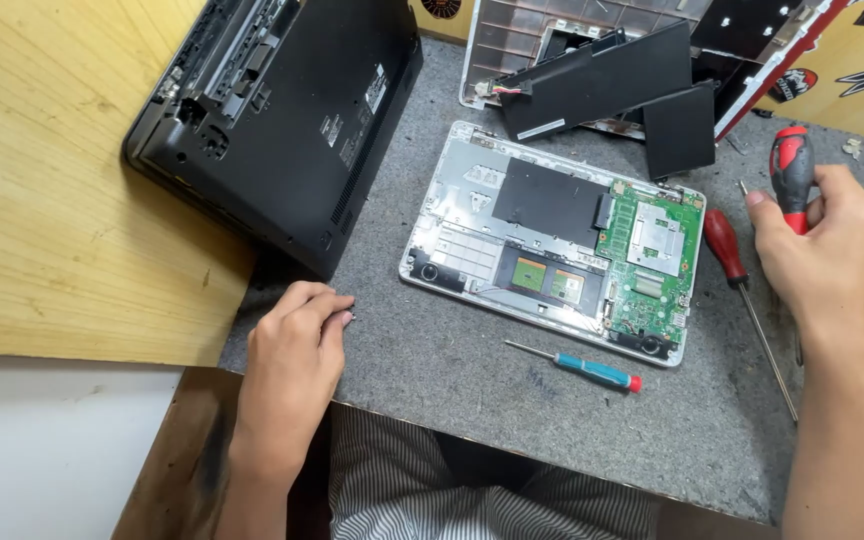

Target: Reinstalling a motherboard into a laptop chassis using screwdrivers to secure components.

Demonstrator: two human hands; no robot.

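Observation:
An opened silver laptop base (452, 250) lies on a grey felt mat (452, 380), its green circuit board (652, 260) and black inner cover exposed. My right hand (827, 250) is at the right of it, closed around the red-and-black handle of a screwdriver (792, 165). My left hand (292, 350) rests on the mat near the front left, fingertips pinched at something tiny and dark beside a black laptop. A small blue-handled screwdriver (592, 370) lies in front of the open base.
A black laptop (282, 110) leans against the wooden wall (42, 200) at left. A loose black battery pack (602, 80) and another opened chassis (512, 40) sit at the back. A long red-handled screwdriver (737, 270) lies at right.

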